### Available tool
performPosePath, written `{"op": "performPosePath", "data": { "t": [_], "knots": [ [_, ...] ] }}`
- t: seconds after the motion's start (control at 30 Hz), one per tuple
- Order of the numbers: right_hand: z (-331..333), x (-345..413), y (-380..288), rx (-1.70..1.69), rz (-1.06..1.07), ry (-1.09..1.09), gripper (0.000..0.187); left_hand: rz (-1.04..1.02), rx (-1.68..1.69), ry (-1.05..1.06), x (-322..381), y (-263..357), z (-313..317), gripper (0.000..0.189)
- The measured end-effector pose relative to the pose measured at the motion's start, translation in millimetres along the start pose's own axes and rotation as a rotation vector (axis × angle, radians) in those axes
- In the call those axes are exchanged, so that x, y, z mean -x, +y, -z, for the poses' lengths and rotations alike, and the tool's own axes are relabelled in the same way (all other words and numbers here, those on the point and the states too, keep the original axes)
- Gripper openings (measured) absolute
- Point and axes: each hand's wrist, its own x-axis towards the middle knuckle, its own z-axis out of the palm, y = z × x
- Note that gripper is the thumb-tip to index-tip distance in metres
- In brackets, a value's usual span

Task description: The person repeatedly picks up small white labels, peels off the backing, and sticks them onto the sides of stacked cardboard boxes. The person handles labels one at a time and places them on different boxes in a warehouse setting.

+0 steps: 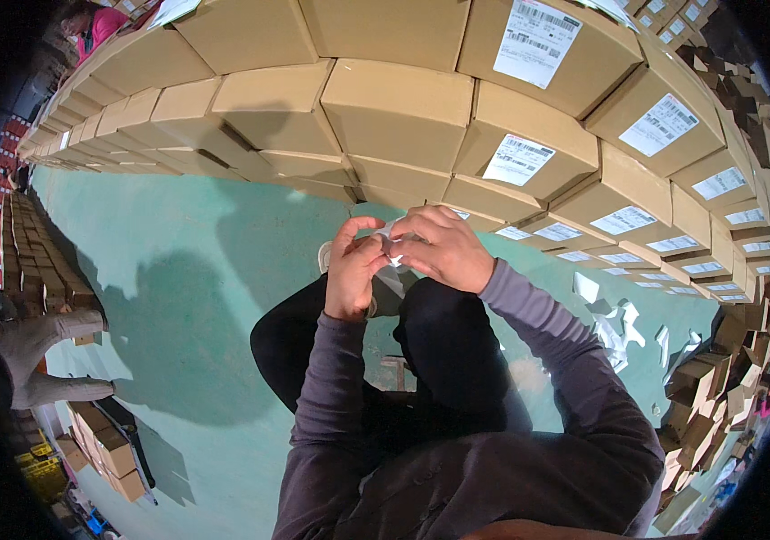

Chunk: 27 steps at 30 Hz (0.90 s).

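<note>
Both my hands are raised above my bent knees, close together over the green floor. A small piece of white paper or film (395,260), perhaps a label, is pinched between them; its exact shape is partly hidden by the fingers. My left hand (351,273) grips its left side with thumb and fingers. From the right, my right hand (449,250) holds it with the fingertips. Just beyond the hands stands a long stack of brown cardboard boxes (395,101). Printed white labels (519,160) are stuck on the box faces towards the right.
White paper scraps (611,337) litter the floor (223,378) at right. Beyond them is a heap of open cardboard boxes (696,381). Another person's grey-clad limbs (54,358) show at left, above boxes on a cart (105,449). A person in pink (105,27) is at far upper left.
</note>
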Motion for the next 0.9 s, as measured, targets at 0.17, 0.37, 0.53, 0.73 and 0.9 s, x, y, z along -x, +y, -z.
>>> {"op": "performPosePath", "data": {
  "t": [0.17, 0.37, 0.53, 0.73, 0.9],
  "knots": [
    [-2.6, 0.7, 0.4, -0.061, -0.09, -0.04, 0.023, -0.046, -0.114, 0.045, 3.7, 1.8, -7.7, 0.021],
    [-0.5, -0.1, -3.1, -0.131, -0.132, -0.03, 0.022, -0.192, -0.195, 0.011, 5.6, -7.3, -2.7, 0.021],
    [-6.4, 1.6, -1.7, -0.172, -0.11, 0.003, 0.021, -0.098, -0.011, -0.026, 10.4, -8.9, 3.4, 0.021],
    [-3.9, 1.6, -2.7, -0.195, -0.086, -0.006, 0.019, -0.04, 0.076, -0.044, 11.0, -8.5, 3.1, 0.021],
    [-3.5, 4.9, -1.7, -0.148, -0.022, 0.033, 0.021, 0.024, 0.139, -0.07, 10.2, -6.8, -2.2, 0.02]
  ]
}}
